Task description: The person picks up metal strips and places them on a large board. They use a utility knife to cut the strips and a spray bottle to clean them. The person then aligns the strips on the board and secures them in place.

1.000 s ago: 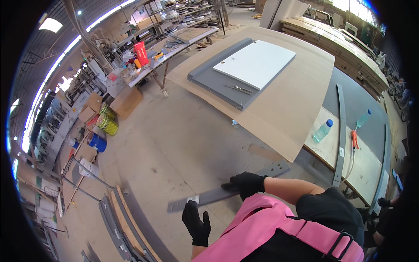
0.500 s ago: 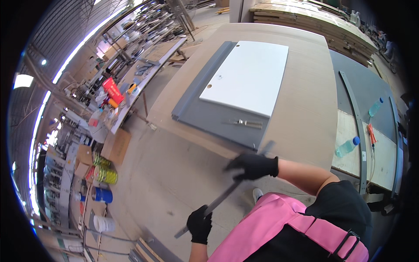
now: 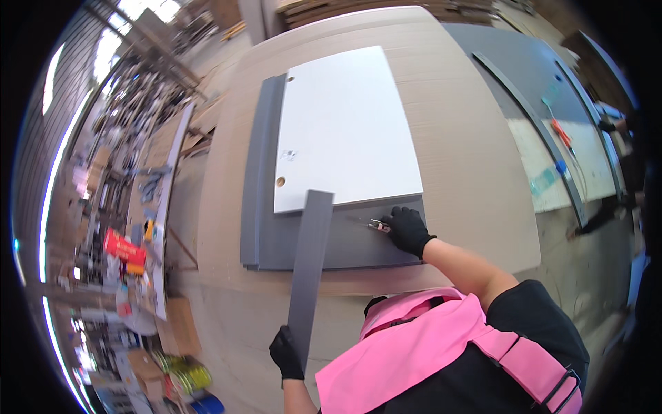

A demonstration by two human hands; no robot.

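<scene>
My left hand [image 3: 287, 353], in a black glove, grips a long flat grey strip [image 3: 312, 276] by its near end. The strip's far end overlaps the near edge of a white panel [image 3: 348, 131]. On the grey panel [image 3: 276, 241] beneath, a slim metal tool [image 3: 378, 225] with a thin tip points left. My right hand [image 3: 408, 231], also in a black glove, has its fingers closed on the tool's handle, which they mostly hide. The white panel has two round holes along its left side and a small mark near the lower one.
Brown cardboard [image 3: 469, 172] covers the worktable under the panels. On the right, another table holds grey strips [image 3: 531, 110], a bottle with a blue cap [image 3: 548, 181] and an orange-handled tool [image 3: 562, 134]. A cluttered bench [image 3: 165, 207] stands left. Another person's dark-clothed arm [image 3: 600, 214] shows far right.
My view has shifted closer over the panels. The strip has swung more upright and is now in my left hand alone. My right hand has left it and gone to the metal tool.
</scene>
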